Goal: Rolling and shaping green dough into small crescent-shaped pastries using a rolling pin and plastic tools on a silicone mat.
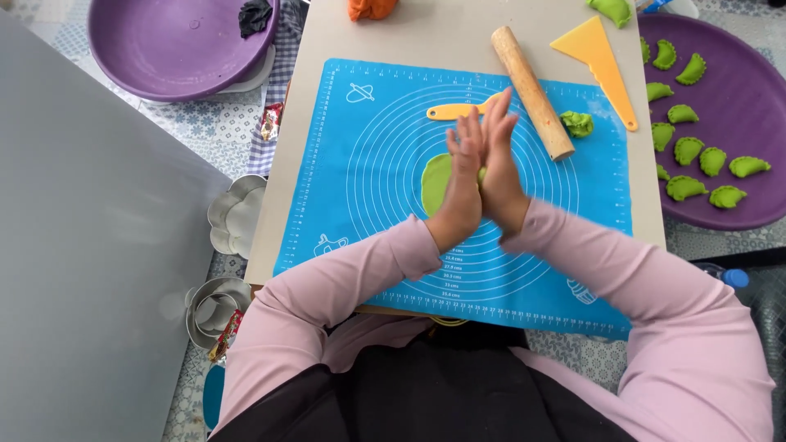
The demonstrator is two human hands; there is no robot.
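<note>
Green dough (481, 173): pressed between the flat palms of left hand (460, 182) and right hand (501, 168), above the blue mat (368, 164) centre, barely visible. Judged soft, light, tacky; best held gently by flat palms.

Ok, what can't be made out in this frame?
Head view only:
- What lies between the left hand and right hand: the palms press together, showing only a green sliver.
- Green dough disc: partly behind the left hand.
- Orange dough lump: cut by the top edge.
- Dark cloth in the purple bowl: unclear.
</note>
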